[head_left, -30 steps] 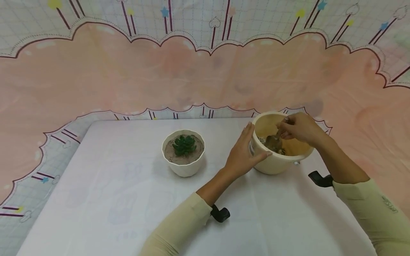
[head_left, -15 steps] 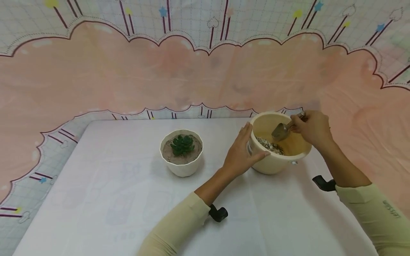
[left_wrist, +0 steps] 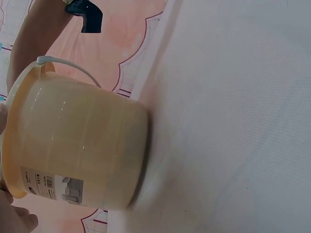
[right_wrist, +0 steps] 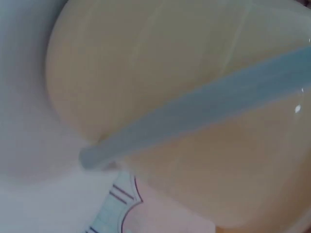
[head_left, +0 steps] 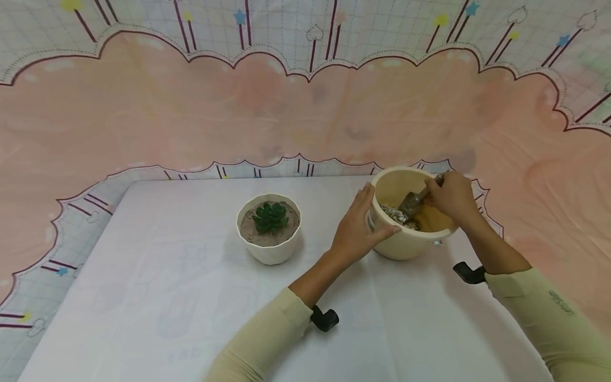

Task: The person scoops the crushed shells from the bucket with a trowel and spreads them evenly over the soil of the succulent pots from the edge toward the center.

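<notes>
A cream plastic bucket (head_left: 406, 246) stands at the right of the white table, a grey and white grainy mix (head_left: 398, 216) inside it. My left hand (head_left: 353, 228) holds its left side, thumb at the front and fingers along the rim. The right hand (head_left: 452, 197) reaches over the bucket and grips the handle of a small metal trowel (head_left: 411, 204), whose blade dips into the mix. The left wrist view shows the bucket's printed label (left_wrist: 51, 185). In the right wrist view the bucket's grey carrying handle (right_wrist: 194, 114) crosses its wall; hand and trowel are hidden there.
Left of the bucket stands a white faceted pot (head_left: 269, 254) with a green succulent (head_left: 270, 217) in greyish-brown soil. The white table (head_left: 167, 286) ends at its back edge against a peach and white patterned cloth (head_left: 229, 116).
The right hand first lifted the trowel off the mix toward the right, then brought it back down and left into it. The left hand has stayed on the bucket.
</notes>
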The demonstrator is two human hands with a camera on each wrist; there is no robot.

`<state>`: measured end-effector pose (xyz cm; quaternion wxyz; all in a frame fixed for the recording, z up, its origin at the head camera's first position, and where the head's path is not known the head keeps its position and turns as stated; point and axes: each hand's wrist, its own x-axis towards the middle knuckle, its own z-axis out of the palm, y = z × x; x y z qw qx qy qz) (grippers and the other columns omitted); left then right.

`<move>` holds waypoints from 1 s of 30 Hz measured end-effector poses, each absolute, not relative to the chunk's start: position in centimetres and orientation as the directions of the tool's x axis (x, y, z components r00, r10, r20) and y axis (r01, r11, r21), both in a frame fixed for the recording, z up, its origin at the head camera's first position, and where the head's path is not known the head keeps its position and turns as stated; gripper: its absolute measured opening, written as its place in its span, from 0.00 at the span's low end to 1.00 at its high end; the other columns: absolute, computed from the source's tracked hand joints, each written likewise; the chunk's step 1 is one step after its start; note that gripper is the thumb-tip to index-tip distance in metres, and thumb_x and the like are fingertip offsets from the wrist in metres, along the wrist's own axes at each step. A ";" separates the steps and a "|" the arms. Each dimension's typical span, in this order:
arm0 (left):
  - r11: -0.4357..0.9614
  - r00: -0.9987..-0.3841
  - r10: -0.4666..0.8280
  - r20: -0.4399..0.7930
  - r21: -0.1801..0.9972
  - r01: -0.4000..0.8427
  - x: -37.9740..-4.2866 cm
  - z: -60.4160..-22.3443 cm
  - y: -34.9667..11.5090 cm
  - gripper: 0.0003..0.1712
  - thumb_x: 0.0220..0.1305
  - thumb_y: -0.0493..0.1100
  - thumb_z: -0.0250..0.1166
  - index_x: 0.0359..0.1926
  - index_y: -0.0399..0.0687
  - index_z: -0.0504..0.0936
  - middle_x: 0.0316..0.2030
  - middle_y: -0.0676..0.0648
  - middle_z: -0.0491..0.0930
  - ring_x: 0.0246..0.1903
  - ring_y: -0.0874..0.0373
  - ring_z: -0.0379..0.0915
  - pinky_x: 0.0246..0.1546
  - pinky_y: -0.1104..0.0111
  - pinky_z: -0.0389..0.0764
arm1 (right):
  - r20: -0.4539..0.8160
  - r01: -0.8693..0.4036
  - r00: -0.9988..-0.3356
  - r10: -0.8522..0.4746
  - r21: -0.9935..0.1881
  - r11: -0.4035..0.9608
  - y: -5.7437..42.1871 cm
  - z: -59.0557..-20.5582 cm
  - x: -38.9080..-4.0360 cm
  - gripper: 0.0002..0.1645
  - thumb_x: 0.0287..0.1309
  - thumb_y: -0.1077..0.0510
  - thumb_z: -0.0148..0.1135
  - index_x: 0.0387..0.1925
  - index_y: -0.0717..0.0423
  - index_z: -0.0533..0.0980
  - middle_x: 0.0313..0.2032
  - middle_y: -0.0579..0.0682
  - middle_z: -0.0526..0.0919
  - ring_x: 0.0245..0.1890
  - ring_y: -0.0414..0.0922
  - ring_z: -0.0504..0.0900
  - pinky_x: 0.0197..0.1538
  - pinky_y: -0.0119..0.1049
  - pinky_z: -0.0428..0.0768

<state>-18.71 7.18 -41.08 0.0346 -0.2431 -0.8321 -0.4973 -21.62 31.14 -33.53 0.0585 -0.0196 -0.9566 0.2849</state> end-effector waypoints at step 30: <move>0.360 -0.869 0.373 0.326 0.812 0.460 -18.9 -41.3 7.4 0.64 0.62 0.60 0.78 0.85 0.46 0.48 0.83 0.50 0.46 0.80 0.57 0.45 0.75 0.54 0.60 | -0.192 0.182 -0.981 0.005 -0.919 0.349 31.0 -34.0 -23.6 0.26 0.83 0.59 0.48 0.59 0.85 0.70 0.33 0.57 0.88 0.29 0.43 0.91 0.45 0.41 0.87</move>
